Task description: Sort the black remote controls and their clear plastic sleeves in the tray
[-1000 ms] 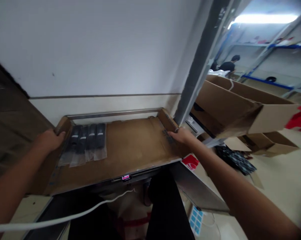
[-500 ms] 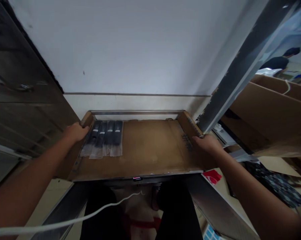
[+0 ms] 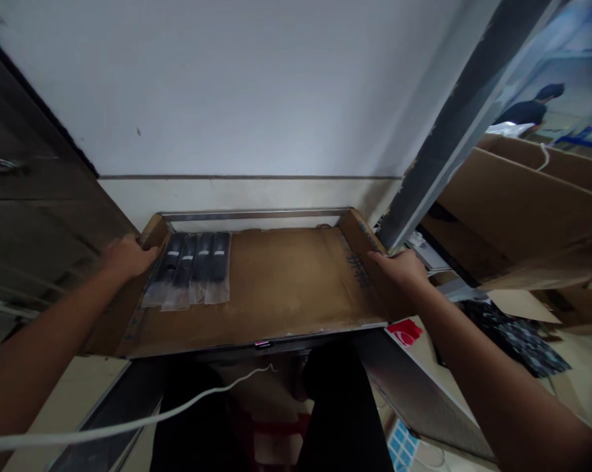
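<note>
In front of me is a shallow workbench top lined with brown cardboard [image 3: 286, 282], with upright cardboard walls on both sides. Over the left cardboard wall [image 3: 116, 321] my left hand [image 3: 128, 255] is closed, its thumb on the inner side; the hand is slightly blurred. My right hand [image 3: 401, 267] grips the right cardboard wall [image 3: 359, 239], the thumb lying along its top edge and the other fingers hidden outside. Several dark items in clear plastic sleeves [image 3: 219, 262], each with a small white label, lie side by side near the left wall, touched by neither hand.
A white cable [image 3: 187, 410] crosses the foreground above my legs. At the right, a large cardboard box [image 3: 526, 210] stands beyond a grey metal post [image 3: 438, 131]. A white wall [image 3: 256, 92] rises behind the bench. Farther off, a person [image 3: 526, 111] bends over.
The whole scene has shifted left and slightly up in my view. Both hands stay on the cardboard walls, and the sleeved items keep their place on the lining.
</note>
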`<state>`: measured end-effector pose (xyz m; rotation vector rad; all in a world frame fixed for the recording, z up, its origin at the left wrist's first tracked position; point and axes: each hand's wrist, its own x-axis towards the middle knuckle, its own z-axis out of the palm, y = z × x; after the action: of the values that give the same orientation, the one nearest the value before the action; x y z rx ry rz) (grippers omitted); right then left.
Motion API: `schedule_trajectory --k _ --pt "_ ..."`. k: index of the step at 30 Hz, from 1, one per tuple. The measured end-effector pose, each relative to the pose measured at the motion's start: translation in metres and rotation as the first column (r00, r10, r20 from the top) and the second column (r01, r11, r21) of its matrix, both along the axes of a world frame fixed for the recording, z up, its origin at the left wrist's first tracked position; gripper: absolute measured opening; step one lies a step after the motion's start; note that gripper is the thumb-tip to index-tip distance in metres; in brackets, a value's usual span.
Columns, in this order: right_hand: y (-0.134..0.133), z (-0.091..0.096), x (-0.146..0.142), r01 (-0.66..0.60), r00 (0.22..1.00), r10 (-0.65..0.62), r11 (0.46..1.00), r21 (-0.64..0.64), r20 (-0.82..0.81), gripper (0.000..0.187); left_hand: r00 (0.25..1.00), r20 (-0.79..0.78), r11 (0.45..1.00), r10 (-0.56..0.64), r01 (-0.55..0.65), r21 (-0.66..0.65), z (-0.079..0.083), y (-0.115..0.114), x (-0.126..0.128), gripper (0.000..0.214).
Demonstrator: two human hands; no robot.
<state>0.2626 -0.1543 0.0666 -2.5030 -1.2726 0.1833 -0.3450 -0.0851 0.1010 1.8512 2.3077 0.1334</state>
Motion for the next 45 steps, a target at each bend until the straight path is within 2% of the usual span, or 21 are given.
schedule_trajectory --k 3,9,15,18,21,23,24,25,27,28,29,31,33,34,37,39,41,43,45 --pt "-0.006 0.009 -0.011 0.079 0.997 -0.079 0.996 -0.028 0.002 0.071 0.996 -0.080 0.999 0.044 -0.042 0.024 0.006 -0.006 0.008 0.083" --pt "-0.010 0.016 -0.023 0.020 0.996 -0.013 0.997 -0.073 0.090 0.064 0.972 -0.179 0.988 0.152 -0.152 0.016 -0.004 0.005 0.009 0.068" --pt "-0.008 0.016 -0.025 0.004 0.990 0.007 0.997 -0.078 0.138 0.059 0.956 -0.251 0.987 0.151 -0.158 -0.010 -0.010 0.016 0.008 0.064" --pt "-0.013 0.015 -0.022 -0.019 0.985 0.024 0.999 -0.034 0.169 0.053 0.953 -0.264 0.986 0.151 -0.163 -0.025 -0.011 0.019 0.008 0.064" --pt "-0.019 0.008 -0.029 -0.098 0.960 0.059 0.987 0.131 0.273 0.041 0.952 -0.267 0.985 0.152 -0.167 -0.036 -0.011 0.022 0.006 0.065" --pt "-0.013 0.000 -0.052 -0.287 0.925 0.196 0.922 0.259 0.327 0.033 0.955 -0.260 0.985 0.144 -0.162 -0.050 -0.009 0.022 0.006 0.065" --pt "-0.006 -0.005 -0.071 -0.415 0.891 0.315 0.858 0.302 0.328 0.031 0.960 -0.248 0.988 0.127 -0.145 -0.053 -0.008 0.021 0.006 0.065" --pt "0.005 -0.012 -0.094 -0.546 0.834 0.464 0.772 0.326 0.300 0.031 0.965 -0.234 0.990 0.115 -0.130 -0.050 -0.007 0.021 0.006 0.064" --pt "0.037 -0.027 -0.150 -0.703 0.692 0.702 0.603 0.377 0.167 0.034 0.972 -0.207 0.993 0.109 -0.116 -0.024 -0.006 0.019 0.007 0.062" --pt "0.055 -0.035 -0.179 -0.735 0.620 0.780 0.541 0.409 0.082 0.037 0.972 -0.201 0.992 0.119 -0.123 -0.003 -0.006 0.019 0.007 0.060" --pt "0.074 -0.043 -0.207 -0.731 0.568 0.823 0.504 0.461 0.000 0.041 0.971 -0.202 0.991 0.131 -0.130 0.017 -0.007 0.019 0.007 0.058" --pt "0.106 -0.058 -0.252 -0.682 0.487 0.864 0.466 0.563 -0.125 0.044 0.969 -0.210 0.991 0.131 -0.127 0.034 -0.011 0.021 0.005 0.051" --pt "0.127 -0.071 -0.274 -0.688 0.352 0.921 0.376 0.621 -0.167 0.044 0.969 -0.207 0.991 0.133 -0.130 0.031 -0.014 0.024 0.000 0.049" --pt "0.134 -0.076 -0.277 -0.677 0.310 0.933 0.351 0.647 -0.182 0.044 0.967 -0.202 0.988 0.154 -0.151 0.032 -0.014 0.024 -0.002 0.049" --pt "0.143 -0.084 -0.271 -0.581 0.334 0.907 0.411 0.703 -0.255 0.046 0.955 -0.195 0.972 0.222 -0.200 0.125 -0.012 0.025 0.000 0.053" --pt "0.143 -0.084 -0.264 -0.552 0.352 0.890 0.446 0.705 -0.289 0.046 0.963 -0.210 0.956 0.168 -0.107 0.272 -0.016 0.023 0.020 0.051" --pt "0.143 -0.083 -0.259 -0.528 0.382 0.873 0.476 0.703 -0.304 0.045 0.968 -0.242 0.916 0.063 0.040 0.398 -0.026 0.019 0.059 0.041" --pt "0.145 -0.082 -0.255 -0.495 0.430 0.850 0.505 0.707 -0.305 0.044 0.968 -0.238 0.940 -0.076 0.149 0.306 -0.044 0.016 0.111 0.038" --pt "0.148 -0.081 -0.251 -0.466 0.474 0.831 0.516 0.719 -0.290 0.044 0.959 -0.281 0.974 -0.031 0.092 0.206 -0.062 0.015 0.162 0.048"
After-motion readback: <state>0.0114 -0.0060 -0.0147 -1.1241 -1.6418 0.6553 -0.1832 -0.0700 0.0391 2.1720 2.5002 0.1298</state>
